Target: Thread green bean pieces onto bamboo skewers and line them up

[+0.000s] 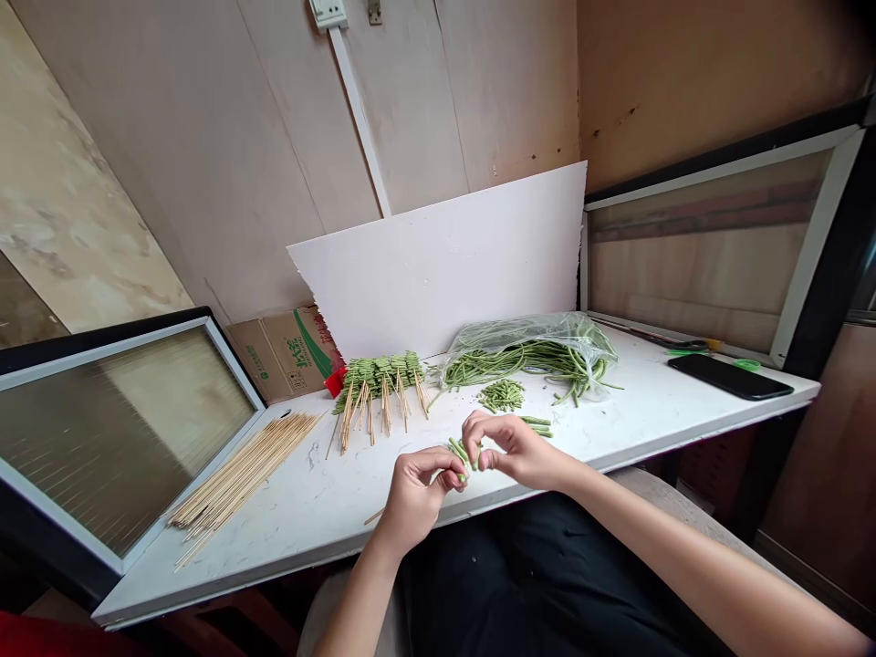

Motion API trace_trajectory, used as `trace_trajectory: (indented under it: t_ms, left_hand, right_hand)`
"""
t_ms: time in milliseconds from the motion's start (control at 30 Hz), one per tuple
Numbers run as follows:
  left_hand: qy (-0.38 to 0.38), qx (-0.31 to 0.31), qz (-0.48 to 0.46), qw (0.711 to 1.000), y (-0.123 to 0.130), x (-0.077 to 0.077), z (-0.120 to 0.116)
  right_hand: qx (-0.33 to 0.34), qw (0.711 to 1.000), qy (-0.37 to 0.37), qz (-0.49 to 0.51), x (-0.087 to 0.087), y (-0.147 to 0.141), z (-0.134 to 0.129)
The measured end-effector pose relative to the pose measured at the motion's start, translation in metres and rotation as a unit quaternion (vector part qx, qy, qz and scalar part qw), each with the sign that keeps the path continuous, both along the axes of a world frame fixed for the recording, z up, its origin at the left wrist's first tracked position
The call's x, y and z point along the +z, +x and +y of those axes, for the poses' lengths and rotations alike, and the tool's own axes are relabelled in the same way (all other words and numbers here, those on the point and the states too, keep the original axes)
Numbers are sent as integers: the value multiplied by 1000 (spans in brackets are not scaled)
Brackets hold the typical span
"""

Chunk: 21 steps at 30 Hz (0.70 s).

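Close to the table's front edge, my left hand (425, 488) is closed in a pinch, with a bit of green bean showing at the fingertips. Just to its right and almost touching, my right hand (512, 447) pinches a short green bean piece (475, 461). Partly hidden behind the fingers lie a few cut bean pieces (457, 448), and longer cut lengths (537, 426) rest beyond my right hand. A small heap of bean ends (501, 395) sits farther back. Skewered green beans (383, 376) are stacked left of it, their bamboo sticks pointing towards me.
Loose bamboo skewers (250, 470) lie at the left of the white table (321, 511). A clear plastic bag of long green beans (526, 351) stands before a white board (444, 265). A black phone (729, 377) is at the right, a cardboard box (277, 356) at back left.
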<state>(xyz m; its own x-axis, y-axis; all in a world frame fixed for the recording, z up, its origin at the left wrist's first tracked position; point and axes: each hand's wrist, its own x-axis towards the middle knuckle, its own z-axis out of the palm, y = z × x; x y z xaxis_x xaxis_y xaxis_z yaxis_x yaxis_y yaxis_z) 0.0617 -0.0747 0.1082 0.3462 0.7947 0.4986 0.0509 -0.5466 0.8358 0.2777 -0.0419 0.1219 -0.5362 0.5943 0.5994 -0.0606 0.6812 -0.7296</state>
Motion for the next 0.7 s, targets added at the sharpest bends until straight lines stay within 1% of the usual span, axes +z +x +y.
trace_trajectory:
  t_ms: [33,100,167,200,267,300,400,500,567,633,700]
  left_hand:
    - [7,13,6,1000,-1,1,0]
    - [21,45,21,999,-4,2,2]
    - [21,65,29,997,-7,1,4]
    - [16,70,30,997,-8,0,6]
    - [8,78,34,996,-10,-2,9]
    - [6,80,36,996,-11,-3,10]
    - [2,81,49,996,-11,-4,10]
    - [-10,74,65,995,-9,-4,9]
    - [-17,69,70,995,-7,-4,9]
    - [-20,67,71,995,-7,-5,9]
    - [-21,66,72,995,-6,-5,9]
  right_hand:
    - [-24,1000,11,5,1,4,4]
    - [-104,993,52,1,4,17,14]
    - [-206,973,101,-29,3,36,31]
    - [-251,960,111,-46,0,48,41]
    - [-315,940,94,-95,-10,71,63]
    - [-331,932,74,-128,-18,83,74]
    - [-327,916,35,-231,-45,112,99]
    - [-332,895,20,-296,-66,128,110]
    - [-322,892,7,-317,-70,132,111]
    - [-301,897,-14,-322,-69,133,110]
    - [-297,900,-26,-319,-66,134,109]
